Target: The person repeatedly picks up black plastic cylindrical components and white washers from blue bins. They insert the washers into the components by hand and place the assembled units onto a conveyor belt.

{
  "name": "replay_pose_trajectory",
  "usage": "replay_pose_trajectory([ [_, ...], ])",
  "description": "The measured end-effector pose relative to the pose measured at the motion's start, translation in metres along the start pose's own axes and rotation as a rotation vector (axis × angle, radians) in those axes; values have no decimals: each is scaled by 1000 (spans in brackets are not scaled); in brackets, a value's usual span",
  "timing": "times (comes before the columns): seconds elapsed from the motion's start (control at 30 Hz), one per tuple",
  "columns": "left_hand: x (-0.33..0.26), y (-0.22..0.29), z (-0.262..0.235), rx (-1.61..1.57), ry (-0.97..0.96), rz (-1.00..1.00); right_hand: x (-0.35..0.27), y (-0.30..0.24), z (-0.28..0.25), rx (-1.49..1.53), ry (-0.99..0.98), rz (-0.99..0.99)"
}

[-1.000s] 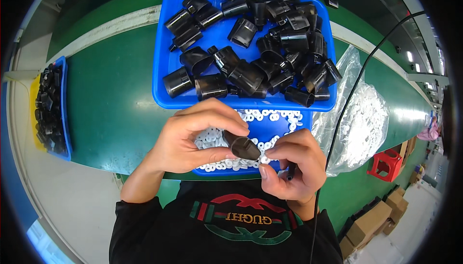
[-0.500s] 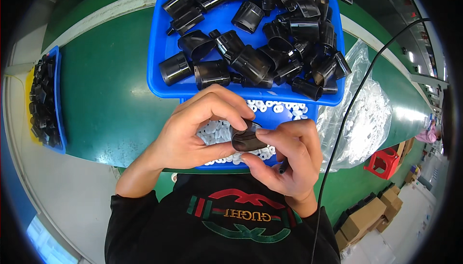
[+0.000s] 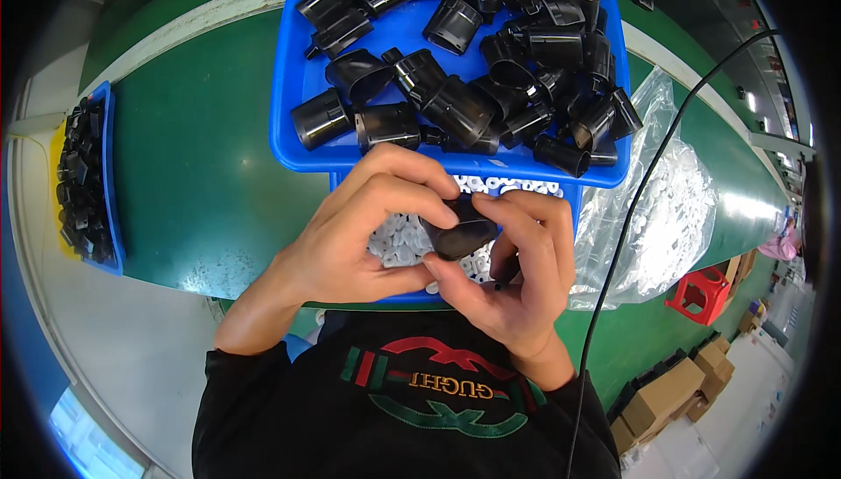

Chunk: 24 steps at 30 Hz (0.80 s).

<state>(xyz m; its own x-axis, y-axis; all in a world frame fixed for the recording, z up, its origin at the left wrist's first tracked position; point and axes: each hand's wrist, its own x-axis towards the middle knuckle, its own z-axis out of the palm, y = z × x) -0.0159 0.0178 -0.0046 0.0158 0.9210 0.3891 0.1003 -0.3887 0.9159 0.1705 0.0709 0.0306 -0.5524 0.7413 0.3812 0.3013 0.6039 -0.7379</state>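
Part: a black plastic piece (image 3: 462, 235), matte and rounded, with one hollow end
Place: held above the small blue tray of white rings (image 3: 399, 238), just below the big blue tray (image 3: 298, 129) on the green tabletop (image 3: 201, 172)
Left hand (image 3: 359, 225): fingers curled over the piece from above, gripping it
Right hand (image 3: 512, 278): fingers pinched on it from below
Change: both hands had come closer together than half a second earlier, covering the piece more

factory line: green conveyor belt (image 3: 201, 181), blue parts bins (image 3: 302, 98).
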Motion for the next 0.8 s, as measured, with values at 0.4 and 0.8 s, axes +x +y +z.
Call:
replay_pose_trajectory([
  [0.4, 5, 5, -4, -11, -52, 44, 2, 1, -21, -26, -94, -34],
  [0.8, 4, 1, 1, -52, -98, -83, 2, 5, -20, 78, -188, -56],
])
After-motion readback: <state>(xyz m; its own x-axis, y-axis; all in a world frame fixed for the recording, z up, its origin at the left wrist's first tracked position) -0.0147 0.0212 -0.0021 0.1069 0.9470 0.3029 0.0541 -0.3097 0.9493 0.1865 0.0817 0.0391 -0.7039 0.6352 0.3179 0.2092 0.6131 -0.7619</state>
